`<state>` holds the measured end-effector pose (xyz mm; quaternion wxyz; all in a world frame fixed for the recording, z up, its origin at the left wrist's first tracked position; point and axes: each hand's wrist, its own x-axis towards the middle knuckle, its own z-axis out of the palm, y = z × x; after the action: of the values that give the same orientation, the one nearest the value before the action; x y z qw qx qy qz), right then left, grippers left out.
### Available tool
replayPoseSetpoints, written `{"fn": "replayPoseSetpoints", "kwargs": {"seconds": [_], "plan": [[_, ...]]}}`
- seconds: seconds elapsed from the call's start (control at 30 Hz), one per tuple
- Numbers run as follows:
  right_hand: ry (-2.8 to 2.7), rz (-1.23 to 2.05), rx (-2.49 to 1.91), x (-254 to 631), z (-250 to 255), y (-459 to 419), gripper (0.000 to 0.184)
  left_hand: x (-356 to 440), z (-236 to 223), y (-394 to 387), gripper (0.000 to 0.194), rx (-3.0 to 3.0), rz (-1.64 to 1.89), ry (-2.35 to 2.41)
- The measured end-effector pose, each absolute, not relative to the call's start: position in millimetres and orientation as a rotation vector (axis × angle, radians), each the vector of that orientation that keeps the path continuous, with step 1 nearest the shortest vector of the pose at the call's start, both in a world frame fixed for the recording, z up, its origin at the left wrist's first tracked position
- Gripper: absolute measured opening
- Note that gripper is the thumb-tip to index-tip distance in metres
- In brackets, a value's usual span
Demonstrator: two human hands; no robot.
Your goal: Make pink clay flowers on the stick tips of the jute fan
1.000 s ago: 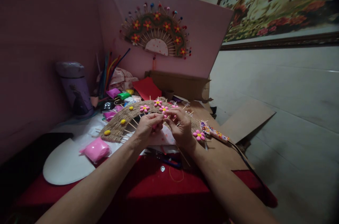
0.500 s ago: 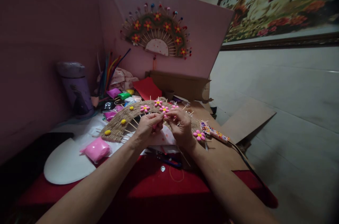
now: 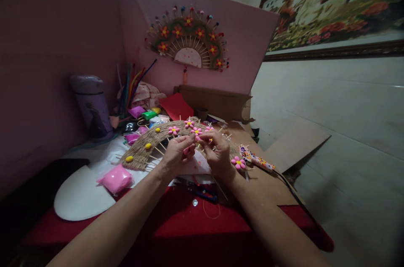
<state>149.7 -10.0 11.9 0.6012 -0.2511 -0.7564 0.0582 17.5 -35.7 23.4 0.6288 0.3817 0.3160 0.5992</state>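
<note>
My left hand (image 3: 176, 153) is closed, its thumb and forefinger pinched together, with a bit of pink modelling clay (image 3: 187, 149) showing among its fingers. Close beside it, my right hand (image 3: 217, 153) is closed too, its fingertips pinching what looks like a small pink clay piece at the left hand's tips. Both hands are in front of a twine-woven fan (image 3: 139, 149) with thin sticks. Pink clay flowers with yellow centres, such as the flower (image 3: 238, 162) at the right, sit on the fan. Several yellow clay ovals (image 3: 148, 146) lie along its left side.
A pink clay packet (image 3: 116, 179) and a white rounded board (image 3: 82, 195) lie at left. Dark-handled scissors (image 3: 205, 193) and a clear gem (image 3: 195, 202) are in front. A patterned glue gun (image 3: 257, 159) with a cord rests at right. A purple tumbler (image 3: 93, 109) stands behind.
The view has shifted slightly. Both hands stay close together in nearly the same pose, with only small finger movement.
</note>
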Motion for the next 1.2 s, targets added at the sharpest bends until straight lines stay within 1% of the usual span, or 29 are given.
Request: {"fn": "replayPoseSetpoints", "kwargs": {"seconds": [0.5, 0.83, 1.2], "plan": [[-1.76, 0.153, -0.568, 149.0, 11.6, -10.2, 0.003, 17.8, 21.1, -33.8, 0.032, 0.883, 1.399, 0.689], [-1.762, 0.134, -0.592, 149.9, 10.8, -10.5, 0.005, 16.9, 19.9, -33.5, 0.03, 0.887, 1.388, 0.666], [-1.763, 0.139, -0.6, 149.4, 11.9, -12.0, 0.006, 16.6, 19.9, -33.3, 0.032, 0.884, 1.378, 0.666]]}}
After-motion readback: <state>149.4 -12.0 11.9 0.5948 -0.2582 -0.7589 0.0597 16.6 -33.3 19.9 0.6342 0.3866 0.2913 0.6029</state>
